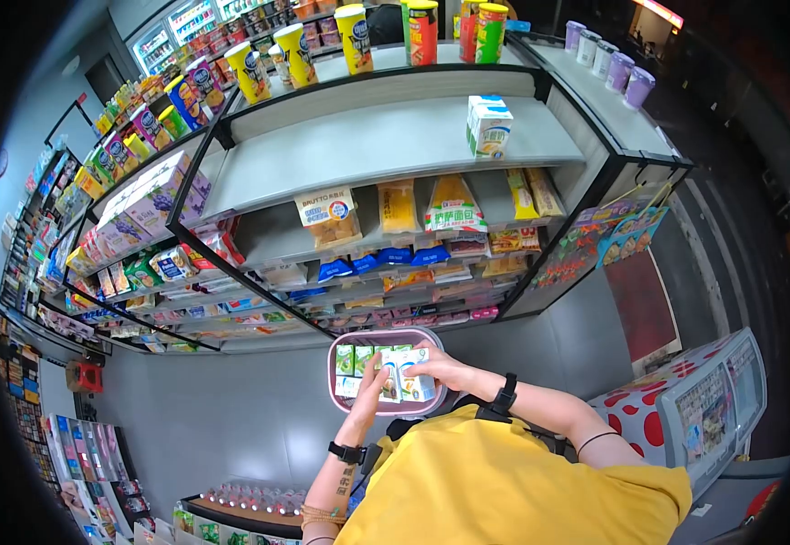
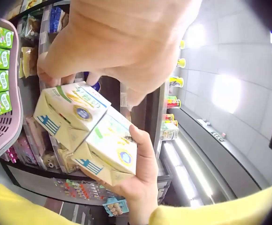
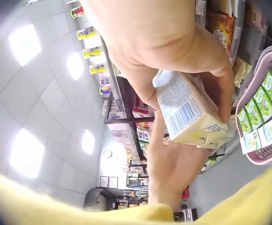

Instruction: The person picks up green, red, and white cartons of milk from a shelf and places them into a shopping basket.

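Note:
Two white milk cartons, a left one (image 1: 389, 376) and a right one (image 1: 418, 385), are held side by side over a pink basket (image 1: 332, 371). My left hand (image 1: 367, 396) grips the left carton from its side, thumb along it. The right hand (image 1: 448, 369) holds the other carton, its palm around the outer side in the left wrist view. Printed faces of the cartons (image 2: 75, 105) show there, while a barcode side of one carton (image 3: 185, 112) faces the right wrist view. Inside the basket stand several green-and-white cartons (image 3: 263, 101), with white ones beside them.
A single white carton (image 1: 488, 127) stands on the top shelf (image 1: 368, 150) ahead. Bread packs (image 1: 327, 216) fill the shelf below, and chip cans (image 1: 356, 39) line the ledge above. A red-dotted white cabinet (image 1: 649, 409) is to the right, a bottle display (image 1: 250, 498) at lower left.

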`<action>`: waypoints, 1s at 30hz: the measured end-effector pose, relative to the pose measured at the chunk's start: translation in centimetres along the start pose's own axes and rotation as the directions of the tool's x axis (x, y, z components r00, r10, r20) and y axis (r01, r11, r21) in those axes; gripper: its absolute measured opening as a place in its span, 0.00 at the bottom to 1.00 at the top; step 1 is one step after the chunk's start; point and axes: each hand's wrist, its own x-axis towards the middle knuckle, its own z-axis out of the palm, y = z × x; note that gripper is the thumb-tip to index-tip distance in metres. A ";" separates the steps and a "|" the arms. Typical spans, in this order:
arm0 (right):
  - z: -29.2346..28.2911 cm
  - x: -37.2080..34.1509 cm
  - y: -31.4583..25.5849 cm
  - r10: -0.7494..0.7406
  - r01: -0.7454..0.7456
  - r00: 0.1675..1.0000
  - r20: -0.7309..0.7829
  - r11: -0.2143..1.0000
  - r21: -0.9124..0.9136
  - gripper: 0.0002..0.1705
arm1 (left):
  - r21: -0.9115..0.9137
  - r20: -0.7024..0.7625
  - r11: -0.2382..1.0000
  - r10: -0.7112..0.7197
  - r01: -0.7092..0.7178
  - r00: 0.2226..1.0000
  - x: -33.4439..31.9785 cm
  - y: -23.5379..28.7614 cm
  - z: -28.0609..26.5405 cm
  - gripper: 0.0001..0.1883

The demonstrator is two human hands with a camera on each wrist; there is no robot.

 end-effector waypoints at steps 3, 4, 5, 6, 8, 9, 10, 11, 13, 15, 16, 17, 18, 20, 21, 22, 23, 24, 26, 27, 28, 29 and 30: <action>-1.0 -1.2 -0.9 -0.030 0.022 0.997 0.076 0.994 0.104 0.35 | 0.009 -0.020 1.000 0.003 -0.003 1.000 0.2 0.5 0.2 0.41; -1.2 -1.7 -1.4 -0.050 0.032 0.993 0.108 0.987 0.158 0.33 | -0.005 -0.016 1.000 -0.004 0.004 1.000 0.7 -0.6 -0.1 0.40; -1.3 -2.5 -2.0 -0.062 0.031 0.989 0.134 0.975 0.221 0.28 | -0.091 0.042 0.994 -0.054 0.058 0.998 1.5 -2.1 -0.8 0.36; -1.7 -2.9 -2.3 -0.053 0.014 0.985 0.162 0.972 0.236 0.28 | -0.181 0.112 0.979 -0.074 0.093 0.991 1.4 -2.0 -0.7 0.35; -2.3 -3.6 -2.2 -0.033 -0.027 0.976 0.217 0.963 0.269 0.29 | -0.342 0.256 0.921 -0.099 0.186 0.962 1.2 -2.0 -0.4 0.33; -2.5 -3.7 -2.3 -0.014 -0.050 0.970 0.241 0.965 0.259 0.30 | -0.366 0.324 0.887 -0.163 0.282 0.932 1.0 -2.0 -0.6 0.30; -2.7 -3.9 -2.4 -0.016 -0.060 0.963 0.270 0.961 0.271 0.30 | -0.380 0.339 0.880 -0.154 0.285 0.928 0.9 -2.1 -0.6 0.30; -2.8 -4.2 -2.5 -0.017 -0.072 0.954 0.299 0.956 0.283 0.30 | -0.394 0.352 0.873 -0.147 0.289 0.924 0.6 -2.2 -0.6 0.29; -2.8 -4.5 -3.0 -0.019 -0.091 0.937 0.349 0.951 0.295 0.32 | -0.429 0.372 0.857 -0.119 0.284 0.921 0.2 -1.8 -0.2 0.30; -3.1 -4.2 -3.6 -0.013 -0.107 0.920 0.391 0.953 0.282 0.32 | -0.474 0.365 0.844 -0.073 0.253 0.928 -0.3 -1.5 0.3 0.30; -3.3 -4.0 -4.1 -0.010 -0.115 0.911 0.412 0.954 0.278 0.33 | -0.495 0.361 0.836 -0.052 0.238 0.931 -0.6 -1.5 0.3 0.30; -3.6 -4.3 -5.5 -0.032 -0.077 0.901 0.433 0.970 0.232 0.33 | -0.521 0.378 0.812 -0.055 0.262 0.924 -0.5 -2.1 -0.1 0.29; -3.9 -4.8 -7.0 -0.113 -0.001 0.885 0.453 0.970 0.245 0.35 | -0.547 0.396 0.787 -0.057 0.285 0.916 -0.2 -3.2 -0.9 0.28; -5.2 -5.7 -11.0 -0.215 0.166 0.869 0.445 0.975 0.147 0.36 | -0.611 0.408 0.730 -0.040 0.306 0.912 0.2 -4.5 -2.3 0.25; -5.9 -6.8 -13.6 -0.264 0.241 0.883 0.389 0.964 0.109 0.37 | -0.667 0.337 0.684 -0.076 0.295 0.938 0.1 -5.3 -3.1 0.24; -6.8 -8.2 -16.6 -0.316 0.314 0.888 0.333 0.947 0.064 0.37 | -0.719 0.267 0.637 -0.113 0.277 0.957 0.0 -5.9 -3.6 0.24; -7.8 -9.5 -19.5 -0.399 0.397 0.868 0.294 0.915 0.070 0.37 | -0.734 0.141 0.651 -0.133 0.194 0.981 -0.9 -4.8 -3.3 0.24; -8.9 -10.7 -22.4 -0.477 0.475 0.841 0.254 0.877 0.075 0.36 | -0.724 0.074 0.676 -0.117 0.134 0.990 -1.5 -4.4 -3.5 0.23; -11.0 -13.3 -28.9 -0.690 0.720 0.688 0.226 0.688 -0.092 0.35 | -0.697 0.012 0.713 -0.094 0.075 0.996 -1.7 -6.8 -5.6 0.22; -11.9 -14.5 -31.9 -0.727 0.735 0.677 0.119 0.657 -0.168 0.35 | -0.698 -0.021 0.715 -0.081 0.043 0.996 -2.4 -6.9 -5.7 0.20; -12.2 -15.7 -35.1 -0.776 0.782 0.620 0.111 0.602 -0.161 0.36 | -0.700 -0.041 0.713 -0.092 0.037 0.995 -3.0 -7.4 -6.0 0.20; -13.3 -16.3 -38.4 -0.829 0.810 0.546 0.125 0.484 -0.331 0.35 | -0.701 -0.060 0.712 -0.099 0.028 0.993 -3.6 -8.0 -6.2 0.20; -14.6 -16.5 -41.4 -0.870 0.803 0.467 0.155 0.345 -0.486 0.35 | -0.703 -0.081 0.711 -0.105 0.018 0.991 -3.9 -8.4 -6.3 0.20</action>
